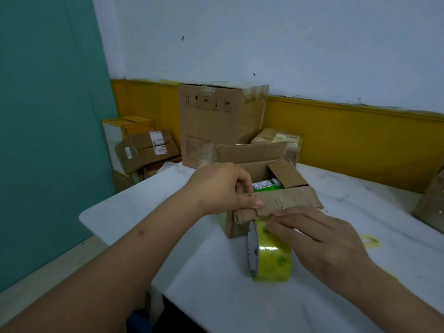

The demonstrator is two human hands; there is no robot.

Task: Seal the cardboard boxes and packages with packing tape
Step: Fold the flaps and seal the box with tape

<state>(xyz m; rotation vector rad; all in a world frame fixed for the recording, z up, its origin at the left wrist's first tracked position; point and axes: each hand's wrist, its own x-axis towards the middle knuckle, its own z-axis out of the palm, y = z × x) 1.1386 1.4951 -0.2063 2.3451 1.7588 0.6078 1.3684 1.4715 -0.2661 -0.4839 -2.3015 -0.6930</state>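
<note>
The left hand (221, 188) is curled round the near flap (288, 198) of a small cardboard box (240, 224), with the thumb pressed flat on the flap's outer face and the fingers hooked over its edge into the opening. The right hand (319, 239) is laid on a roll of packing tape (271, 255), its fingers nearly straight across the top of the roll and the fingertips brought up to the lower edge of the same flap; the thumb is hidden. The yellowish, clear roll is stood on edge on the white table (216, 296), touching the near side of the box. The box is open at the top, and a green packet (264, 186) is seen inside it. Just beyond it an unfolded carton (249, 152) is stood, and behind that a tall cardboard box (216, 121) is set against the yellow lower wall. A heap of smaller parcels (144, 150) is stacked at the far left, below the table's corner. A loop of used tape (370, 241) is left on the table to the right, and part of another box (430, 205) is cut off by the right edge
</note>
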